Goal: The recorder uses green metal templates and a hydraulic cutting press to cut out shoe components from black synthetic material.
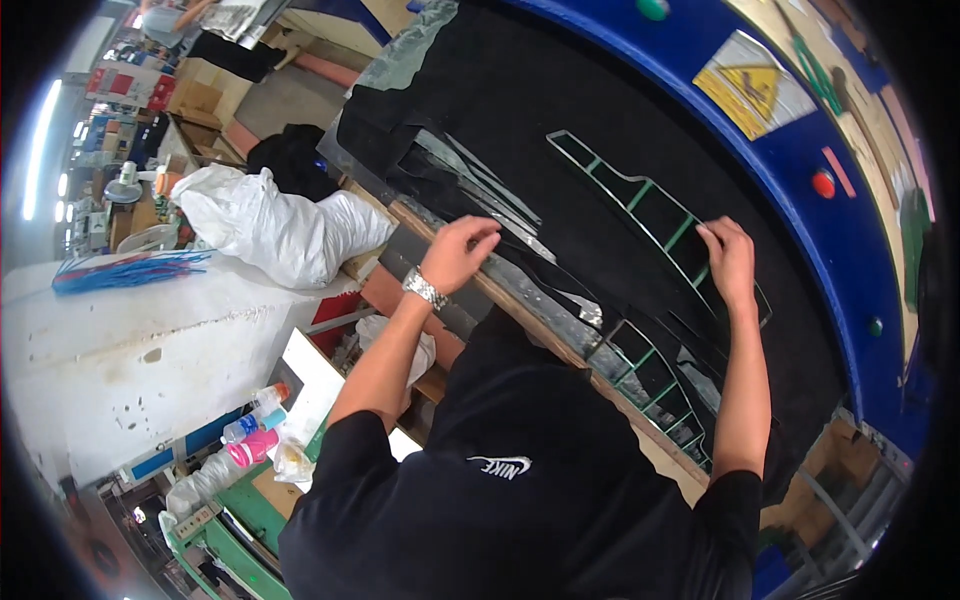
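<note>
A long, curved cutting die (628,203), a thin metal frame with green crossbars, lies on black sheet material (500,90). My right hand (730,260) is at its right part, with thumb and fingers closed on the far edge of the frame. That hand and wrist hide some of the die. My left hand (462,255) hovers by the wooden front edge (540,325) of the work surface, fingers loosely curled with a gap to the thumb, holding nothing. Past its fingertips lie cut black strips and scraps (480,190). A second cutting die (650,380) with green bars rests near the front edge.
A blue machine beam (660,85) with a yellow warning sign (755,88) and a red button (822,183) curves along the far side. White sacks (290,230) stand at the left. Bottles (250,430) and a green-framed table (235,510) are at lower left.
</note>
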Available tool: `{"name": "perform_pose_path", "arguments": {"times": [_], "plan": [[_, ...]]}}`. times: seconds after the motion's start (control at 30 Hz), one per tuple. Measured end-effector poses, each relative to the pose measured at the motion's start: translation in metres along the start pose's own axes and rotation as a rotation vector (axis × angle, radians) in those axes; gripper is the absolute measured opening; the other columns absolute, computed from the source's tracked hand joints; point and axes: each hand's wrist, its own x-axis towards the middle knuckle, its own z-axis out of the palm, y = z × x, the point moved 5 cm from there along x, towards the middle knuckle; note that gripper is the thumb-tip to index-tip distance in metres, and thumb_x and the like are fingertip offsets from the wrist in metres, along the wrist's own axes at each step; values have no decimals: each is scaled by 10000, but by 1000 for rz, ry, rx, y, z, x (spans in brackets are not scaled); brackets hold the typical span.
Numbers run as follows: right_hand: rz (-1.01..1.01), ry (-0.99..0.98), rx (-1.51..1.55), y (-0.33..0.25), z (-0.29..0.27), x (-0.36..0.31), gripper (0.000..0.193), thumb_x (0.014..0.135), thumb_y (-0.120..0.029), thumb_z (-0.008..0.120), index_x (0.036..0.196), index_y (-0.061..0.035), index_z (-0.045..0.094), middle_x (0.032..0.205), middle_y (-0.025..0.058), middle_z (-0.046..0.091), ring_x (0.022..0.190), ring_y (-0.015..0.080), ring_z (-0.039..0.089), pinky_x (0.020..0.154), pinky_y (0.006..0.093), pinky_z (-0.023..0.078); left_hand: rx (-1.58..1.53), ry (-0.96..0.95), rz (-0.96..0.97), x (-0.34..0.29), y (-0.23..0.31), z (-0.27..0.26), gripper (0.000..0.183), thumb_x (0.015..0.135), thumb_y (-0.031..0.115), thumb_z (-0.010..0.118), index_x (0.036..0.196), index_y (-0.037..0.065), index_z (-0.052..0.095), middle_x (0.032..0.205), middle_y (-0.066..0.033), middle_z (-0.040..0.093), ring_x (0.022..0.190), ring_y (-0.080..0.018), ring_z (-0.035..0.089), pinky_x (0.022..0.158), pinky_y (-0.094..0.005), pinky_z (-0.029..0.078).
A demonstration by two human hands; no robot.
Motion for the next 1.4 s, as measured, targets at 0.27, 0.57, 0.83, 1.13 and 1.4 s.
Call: {"name": "perform_pose_path", "arguments": {"times": [0.27,0.57,0.83,1.13,1.4], "plan": [[19,6,12,-46,97,88,124,896,-79,698,918,42,713,902,141,629,842,310,620,767,365,489,205,222,268,116,-52,-118,125,876,119,703,984,56,712,979,-111,686,942,-307,653,827,-385,520],[-48,-160,-160,-103,120,115,459,882,-291,738,1225,1,651,1121,144,623,1053,322,595,917,401,479,847,172,-383,214,-141,-215,764,748,613,779,1335,169,573,1408,-119,482,1305,-394,463,951,-692,397],[52,-303,-417,-128,131,111,868,735,-294,835,1466,-38,445,1316,179,560,1211,359,545,1023,447,451,539,-84,431,161,-66,-146,556,668,369,865,1174,249,670,1321,-34,528,1284,-332,451,953,-545,418],[165,-190,-428,-72,90,119,839,726,-209,843,1438,21,464,1297,208,583,1177,383,572,1002,449,486,735,-340,436,144,-86,-143,234,865,384,720,933,164,681,841,19,659,1013,-198,608,989,-511,328],[57,-235,-382,-108,120,111,817,707,-233,844,1419,-23,502,1316,158,577,1202,343,555,1004,456,460,224,-337,179,176,-76,-188,278,883,251,749,1075,52,718,873,-126,700,871,-266,681,738,-319,516]]}}
